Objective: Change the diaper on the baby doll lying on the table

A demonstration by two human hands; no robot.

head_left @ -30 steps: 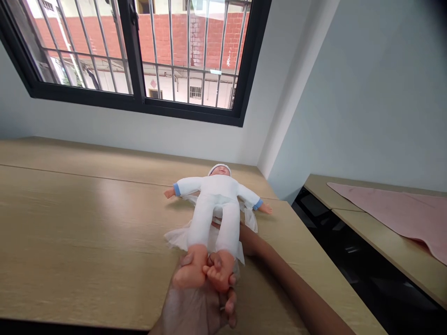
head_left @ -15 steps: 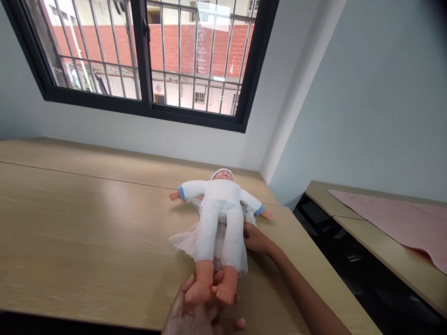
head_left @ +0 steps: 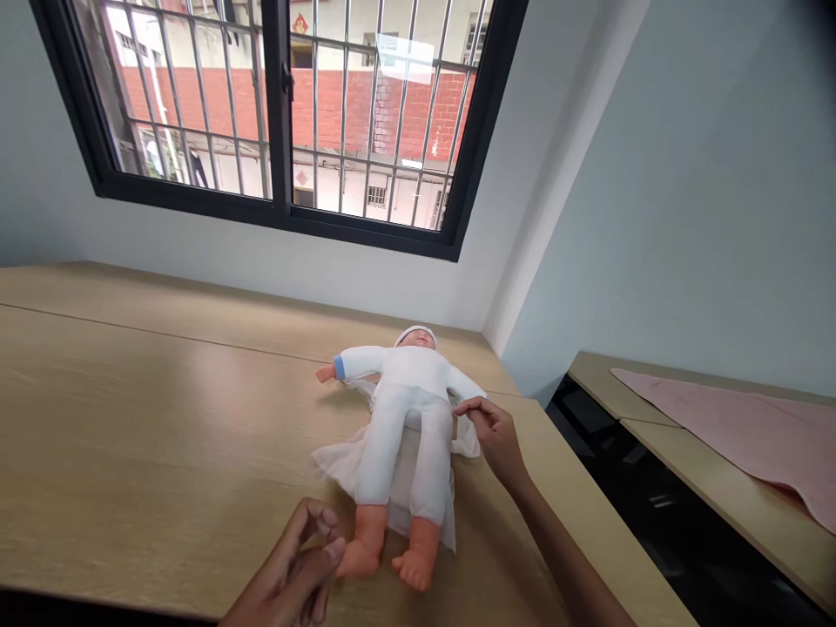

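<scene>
Over on the left, the left hand curls loosely, fingers narrow and holding nothing, right beside the foot of a baby doll lying on its back on the wooden table, atop a white gauzy cloth. Now the right hand, pinched narrow, fingertips at the doll's side; whether they've got cloth, I can't tell!

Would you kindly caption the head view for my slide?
Right hand at a baby doll's sleeve on white cloth; left hand near its feet.
</scene>
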